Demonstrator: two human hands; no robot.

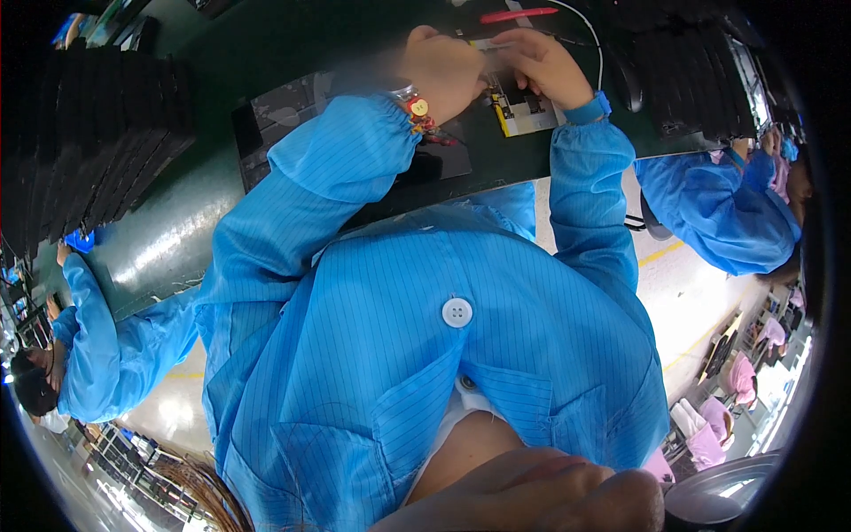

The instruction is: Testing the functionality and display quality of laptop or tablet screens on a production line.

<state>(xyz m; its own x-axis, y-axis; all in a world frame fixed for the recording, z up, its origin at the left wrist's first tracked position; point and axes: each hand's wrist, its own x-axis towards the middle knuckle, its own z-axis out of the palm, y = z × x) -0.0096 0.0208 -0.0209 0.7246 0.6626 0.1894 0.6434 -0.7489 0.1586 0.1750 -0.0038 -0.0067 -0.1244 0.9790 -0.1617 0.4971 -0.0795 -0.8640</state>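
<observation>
I see the left hand (445, 73) at twelve o'clock, right hand (548, 69) at one, both curled at a yellow-edged panel (525, 121); blurred, I cannot tell whether either pinches it.

No words, numbers or signs can be read. Any print on the yellow-edged device (530, 121) near the front edge of the surface (160, 235), or on the dark panel (279, 111) to its left, is apparently too small or blurred.
</observation>
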